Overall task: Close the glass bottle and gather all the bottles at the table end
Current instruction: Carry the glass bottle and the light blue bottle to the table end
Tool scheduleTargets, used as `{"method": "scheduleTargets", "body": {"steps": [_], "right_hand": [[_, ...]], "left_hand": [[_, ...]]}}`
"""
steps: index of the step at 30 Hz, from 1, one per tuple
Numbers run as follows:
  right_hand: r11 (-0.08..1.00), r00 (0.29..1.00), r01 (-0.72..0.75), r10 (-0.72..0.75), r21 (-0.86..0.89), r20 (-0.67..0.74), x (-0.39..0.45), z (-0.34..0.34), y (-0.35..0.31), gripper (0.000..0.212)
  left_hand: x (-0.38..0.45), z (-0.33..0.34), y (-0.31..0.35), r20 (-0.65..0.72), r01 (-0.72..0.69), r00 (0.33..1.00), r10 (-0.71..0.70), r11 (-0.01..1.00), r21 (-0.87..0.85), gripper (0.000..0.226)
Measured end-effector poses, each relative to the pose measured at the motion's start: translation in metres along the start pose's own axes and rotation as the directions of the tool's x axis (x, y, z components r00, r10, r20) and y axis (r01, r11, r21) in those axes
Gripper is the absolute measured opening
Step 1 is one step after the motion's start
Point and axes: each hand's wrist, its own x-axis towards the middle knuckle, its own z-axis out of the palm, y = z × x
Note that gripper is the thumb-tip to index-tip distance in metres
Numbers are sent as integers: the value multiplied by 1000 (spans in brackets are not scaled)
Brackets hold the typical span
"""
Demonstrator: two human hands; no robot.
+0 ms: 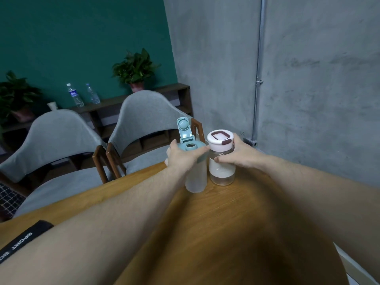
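While both bottles stand close to the far end of the surface (236, 212), just right of the frame's centre, the chief risks sit there. On the left, the left hand (183, 156) is wrapped around the neck of the frosted bottle (196, 177), whose teal flip cap (185, 128) stands upright and open; a push or tilt could knock it over, and anything inside could spill through the open spout, though I cannot tell whether it holds liquid. To its right, touching or nearly touching it, stands the glass bottle (222, 171), with the right hand (240, 154) curled around its upper body just below the white lid (220, 139). The lid sits on top, but whether it is fully fastened cannot be told; if loose, it could come off when lifted. Pressing the two together could clink the glass, and both stand near the surface's far edge, so an overshoot could send one off.

Counted, left to right: two plants (15, 95), two water bottles (75, 95) on the back shelf (115, 103), two grey chairs (53, 138), two bottles on the surface, two hands.
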Motion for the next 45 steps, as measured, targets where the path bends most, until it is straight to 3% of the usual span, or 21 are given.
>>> {"method": "scheduleTargets", "body": {"steps": [3, 6, 8, 15, 23, 28, 32, 37, 40, 45], "right_hand": [[999, 1000, 16, -16, 51, -4, -2, 1, 3, 129], [997, 999, 47, -46, 57, -27, -4, 2, 5, 123], [996, 998, 61, -59, 62, -34, -4, 2, 7, 115], [996, 997, 66, -64, 52, -41, 1, 2, 7, 110], [997, 997, 42, -38, 58, -69, -3, 4, 5, 113], [997, 993, 77, -79, -23, -89, -15, 6, -9, 134], [974, 969, 146, -177, -176, -175, -35, 4, -33, 119], [892, 926, 256, -337, -372, -170, -75, 12, -79, 90], [874, 925, 309, -367, -374, -93, -104, 31, -108, 74], [855, 931, 364, -342, -368, 126, -155, 84, -153, 55]], "left_hand": [[6, -14, 2, 146, 15, 989, -19, 1000, 28, 132], [11, -26, 4, 272, 20, 962, 3, 996, -84, 85], [16, -28, 2, 273, 32, 962, 8, 989, -143, 69], [14, -26, 3, 255, -16, 964, 78, 971, -239, 88], [5, -18, 0, 124, -190, 971, 206, 973, -130, 55], [1, -17, 2, 89, -243, 966, 244, 970, -29, 68], [-15, -34, 13, 127, -264, 957, 259, 964, 19, 76], [-54, -83, 19, 100, -282, 957, 274, 956, 85, 57], [-84, -123, 12, 103, -227, 971, 217, 969, 95, 38], [-141, -200, -11, 140, -116, 985, 97, 984, 136, 27]]}}
